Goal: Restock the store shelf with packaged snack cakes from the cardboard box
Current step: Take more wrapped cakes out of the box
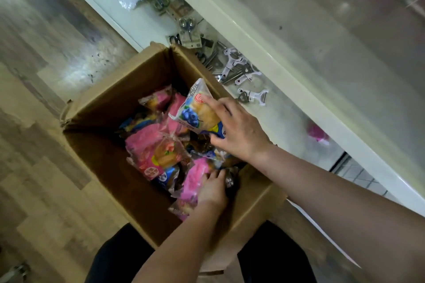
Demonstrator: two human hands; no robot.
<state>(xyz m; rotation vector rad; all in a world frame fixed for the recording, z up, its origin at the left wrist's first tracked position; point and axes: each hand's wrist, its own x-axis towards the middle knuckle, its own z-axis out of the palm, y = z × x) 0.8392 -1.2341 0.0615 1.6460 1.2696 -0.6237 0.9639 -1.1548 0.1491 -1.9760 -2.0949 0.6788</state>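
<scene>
Evidently this is the picking-out step: the right hand point(236, 128) holds a blueberry cake pack point(197, 110) above the heap in the cardboard box point(115, 99), fingers spread over its face and thumb curled under its near edge. The left hand point(211, 188) reaches down among the pink packs point(147, 145) at the box's near right, fingers bent onto one; whether they grip it I cannot tell. Next, I judge, the held pack must go right to the white shelf point(287, 85), uncrushed.
</scene>
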